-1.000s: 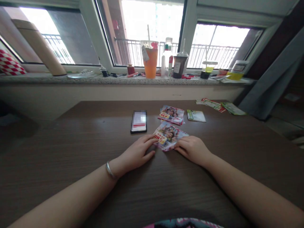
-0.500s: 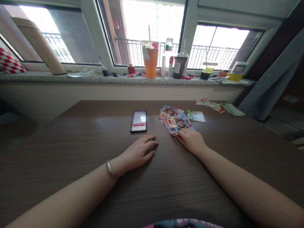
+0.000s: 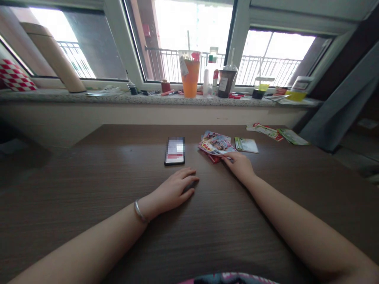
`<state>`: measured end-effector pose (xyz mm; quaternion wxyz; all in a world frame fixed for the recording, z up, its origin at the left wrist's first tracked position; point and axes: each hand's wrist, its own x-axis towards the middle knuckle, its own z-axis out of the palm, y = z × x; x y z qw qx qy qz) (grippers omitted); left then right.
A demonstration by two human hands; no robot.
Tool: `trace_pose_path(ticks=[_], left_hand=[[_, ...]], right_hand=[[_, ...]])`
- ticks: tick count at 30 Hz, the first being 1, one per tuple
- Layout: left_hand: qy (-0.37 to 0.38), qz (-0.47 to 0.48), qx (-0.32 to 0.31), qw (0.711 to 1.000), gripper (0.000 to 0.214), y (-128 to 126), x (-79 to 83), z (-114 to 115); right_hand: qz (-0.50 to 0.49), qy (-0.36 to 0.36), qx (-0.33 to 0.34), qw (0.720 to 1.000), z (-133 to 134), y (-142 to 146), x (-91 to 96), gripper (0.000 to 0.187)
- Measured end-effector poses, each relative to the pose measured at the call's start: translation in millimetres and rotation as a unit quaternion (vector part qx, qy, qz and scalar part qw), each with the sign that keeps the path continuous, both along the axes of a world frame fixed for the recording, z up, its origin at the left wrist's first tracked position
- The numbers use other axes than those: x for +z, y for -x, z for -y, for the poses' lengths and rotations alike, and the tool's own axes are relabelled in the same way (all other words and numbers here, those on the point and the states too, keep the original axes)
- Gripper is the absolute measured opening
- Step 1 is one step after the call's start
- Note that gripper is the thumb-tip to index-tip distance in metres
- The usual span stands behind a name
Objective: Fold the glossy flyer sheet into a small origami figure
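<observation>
- Head view: the right hand (image 3: 241, 165) reaches forward, its fingertips on the near corner of the top leaflet (image 3: 217, 145). I cannot tell whether they pinch the corner or only press on it.
- That leaflet lies skewed across a small pile (image 3: 213, 136) of similar colour leaflets, just right of the desk's middle. Its near edge seems slightly raised, and a red edge of another sheet shows beneath it.
- The left hand (image 3: 174, 189) lies palm down on the desk (image 3: 89, 189), fingers loosely spread, holding nothing. It is near the pile but apart from it. A bracelet (image 3: 139, 211) sits on that wrist.
- A phone (image 3: 174, 150) lies face up beyond the left hand and left of the pile, not touching it.
- As things lie, the colour leaflets are gathered in one spot, though not squared up. A green card (image 3: 246, 144) just right of the pile lies separate from it. More flyers (image 3: 266, 131) lie loose well apart, toward the far right corner.
- Past the desk, a sill (image 3: 118, 98) carries an orange cup (image 3: 191, 75), a dark cup (image 3: 226, 81), bottles, pens and a tan tube (image 3: 55, 59) leaning against the window.
</observation>
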<state>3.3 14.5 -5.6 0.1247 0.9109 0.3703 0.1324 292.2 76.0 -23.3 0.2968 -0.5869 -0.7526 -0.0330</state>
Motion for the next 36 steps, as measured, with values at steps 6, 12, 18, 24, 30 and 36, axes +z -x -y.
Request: trace_pose_path(ticks=[6,12,18,24,30,36], left_hand=[[-0.005,0.038,0.032,0.999,0.052,0.4,-0.4,2.3],[-0.036,0.076,0.048,0.995,0.057,3.3,-0.7,3.6],[-0.045,0.072,0.025,0.996,0.048,2.4,0.9,2.3],[-0.035,0.040,0.012,0.999,0.046,0.7,-1.7,1.4],[-0.032,0.018,0.004,0.999,0.043,0.0,-3.5,0.4],[-0.034,-0.002,-0.023,0.999,0.045,0.0,-3.6,-0.8]], right_hand=[[-0.084,-0.012,0.105,0.991,18.6,-7.0,8.4,0.017],[-0.047,0.041,0.258,0.964,40.7,6.5,26.6,0.013],[-0.017,0.093,0.318,0.943,60.4,8.3,27.4,0.014],[-0.018,0.143,0.381,0.913,68.2,2.9,29.9,0.016],[-0.026,0.137,0.384,0.913,68.5,2.3,39.4,0.013],[-0.030,0.192,0.368,0.909,72.5,-3.9,47.8,0.016]])
